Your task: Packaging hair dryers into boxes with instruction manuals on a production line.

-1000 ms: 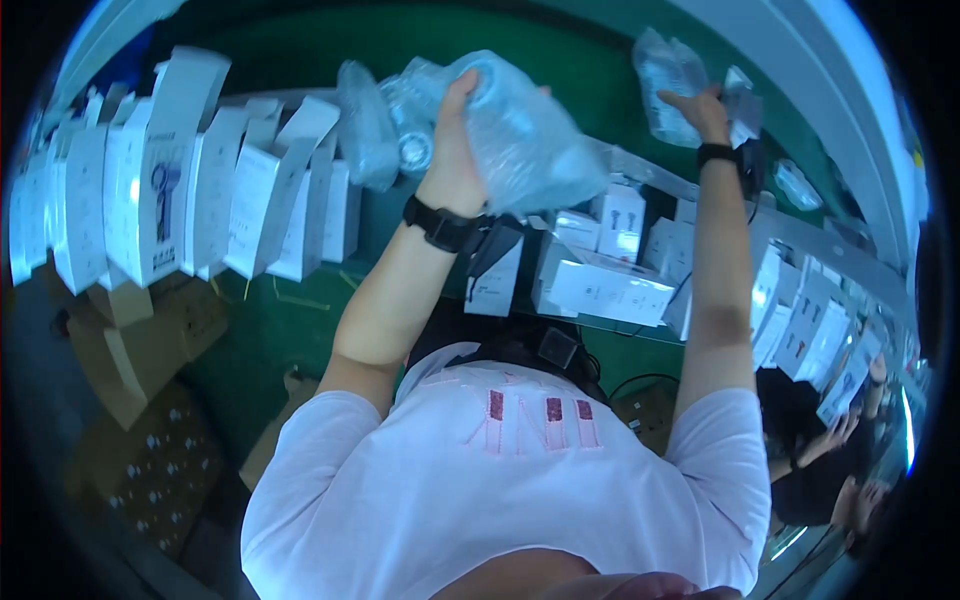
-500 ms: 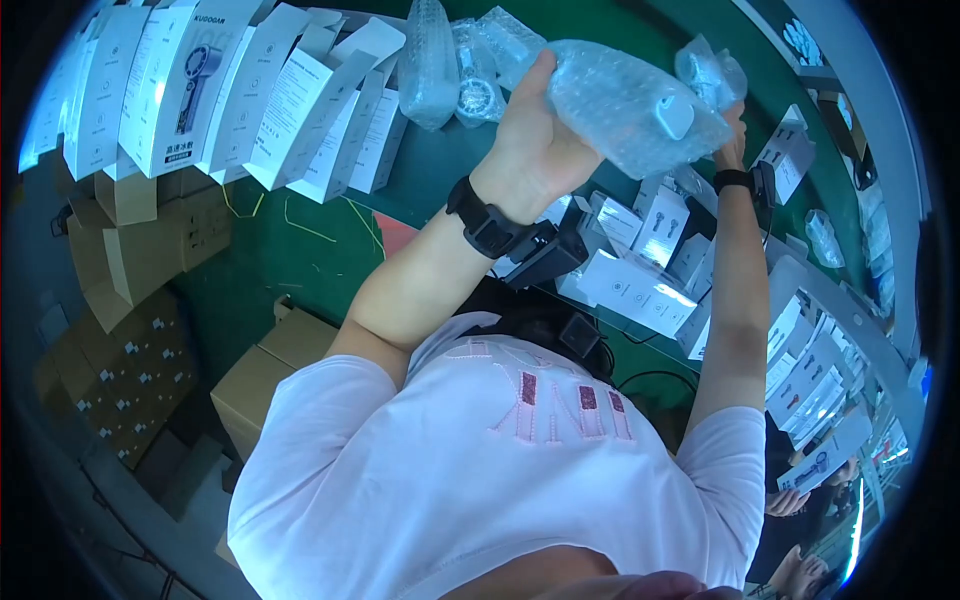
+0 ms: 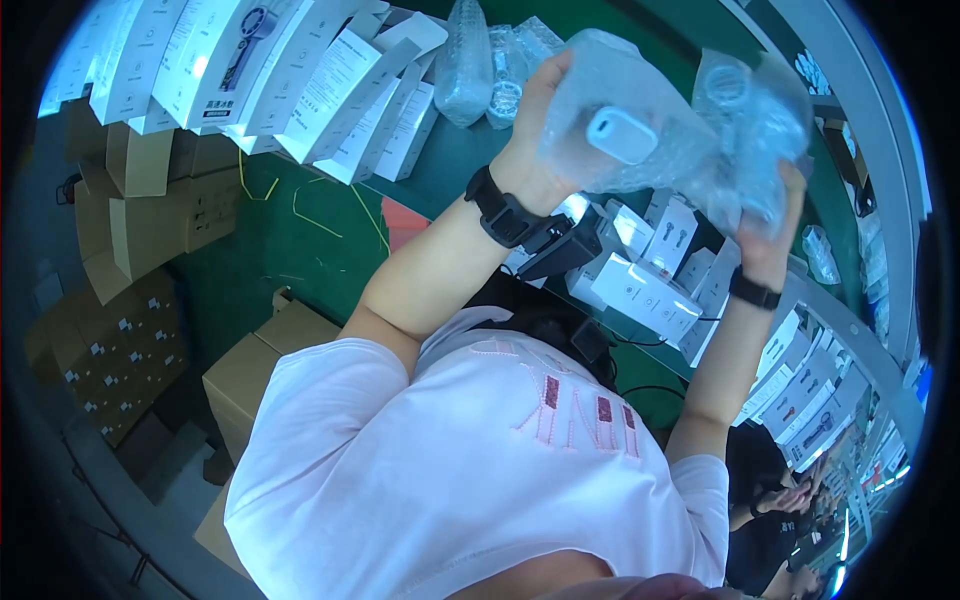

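My left hand (image 3: 540, 135), with a black watch on its wrist, grips a clear bubble-wrap bag (image 3: 640, 95) that has a white device (image 3: 621, 135) inside it. My right hand (image 3: 768, 215), with a dark band on its wrist, holds a second crumpled bubble-wrap bag (image 3: 752, 105) right beside the first. The two bags touch. Both are held up above the green table (image 3: 300, 250).
Rows of white product boxes (image 3: 250, 70) stand along the table's far left, and more white boxes (image 3: 648, 292) lie under my arms. More bubble-wrapped items (image 3: 470, 60) lie at the top. Brown cartons (image 3: 130, 230) are stacked on the left. Another person (image 3: 780, 500) sits at lower right.
My right hand has come in toward my left, so the two bubble-wrap bags now meet. The white device in the left bag has turned into view.
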The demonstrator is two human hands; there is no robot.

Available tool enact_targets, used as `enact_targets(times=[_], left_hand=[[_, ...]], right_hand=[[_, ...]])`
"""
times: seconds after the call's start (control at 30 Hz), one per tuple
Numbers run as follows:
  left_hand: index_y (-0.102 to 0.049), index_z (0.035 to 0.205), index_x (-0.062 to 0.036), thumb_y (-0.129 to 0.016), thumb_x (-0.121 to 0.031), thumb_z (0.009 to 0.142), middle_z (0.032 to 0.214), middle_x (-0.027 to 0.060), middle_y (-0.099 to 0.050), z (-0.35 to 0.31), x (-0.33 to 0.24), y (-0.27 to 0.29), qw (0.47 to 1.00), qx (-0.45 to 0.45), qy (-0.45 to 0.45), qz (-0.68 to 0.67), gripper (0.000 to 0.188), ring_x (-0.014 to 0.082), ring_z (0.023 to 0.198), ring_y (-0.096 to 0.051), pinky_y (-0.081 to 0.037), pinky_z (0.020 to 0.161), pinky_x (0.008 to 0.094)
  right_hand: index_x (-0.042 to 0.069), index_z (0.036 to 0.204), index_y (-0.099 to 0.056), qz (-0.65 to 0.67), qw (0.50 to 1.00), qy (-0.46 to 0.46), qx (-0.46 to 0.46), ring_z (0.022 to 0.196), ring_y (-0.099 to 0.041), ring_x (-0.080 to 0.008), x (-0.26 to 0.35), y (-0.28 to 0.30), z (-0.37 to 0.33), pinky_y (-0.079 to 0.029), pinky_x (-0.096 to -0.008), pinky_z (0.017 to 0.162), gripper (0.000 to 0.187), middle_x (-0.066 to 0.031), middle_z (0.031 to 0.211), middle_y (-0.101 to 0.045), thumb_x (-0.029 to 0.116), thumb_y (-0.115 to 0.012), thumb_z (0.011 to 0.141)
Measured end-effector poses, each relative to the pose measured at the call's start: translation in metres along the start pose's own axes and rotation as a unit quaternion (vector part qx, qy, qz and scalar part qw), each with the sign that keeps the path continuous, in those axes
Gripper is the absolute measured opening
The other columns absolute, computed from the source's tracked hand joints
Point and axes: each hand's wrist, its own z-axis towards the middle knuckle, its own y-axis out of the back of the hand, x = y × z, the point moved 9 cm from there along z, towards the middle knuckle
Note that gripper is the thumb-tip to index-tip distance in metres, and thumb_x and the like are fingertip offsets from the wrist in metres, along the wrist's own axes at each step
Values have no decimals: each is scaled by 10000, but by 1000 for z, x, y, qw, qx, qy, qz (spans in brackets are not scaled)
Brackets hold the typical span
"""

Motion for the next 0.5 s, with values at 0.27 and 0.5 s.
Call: enact_targets(times=[0.27,0.5], left_hand=[[-531,1081,36,-576,-340,831,1020,152,-568,-6,-7,7,966,-80,31,-244,453,277,960,-557,-456,917,383],[-579,947,-75,-422,-330,959,910,79,-601,2,-35,18,944,0,-196,266,300,180,812,-582,-473,695,321]], right_hand=[[30,1270,-485,249,961,38,111,1085,-546,-295,-7,-10,-127,-440,-451,939,594,-143,1192,-583,292,-632,758],[-2,1357,-378,313,927,-42,203,1152,-508,-350,-67,-66,-166,-437,-475,959,744,-204,1285,-502,417,-634,798]])
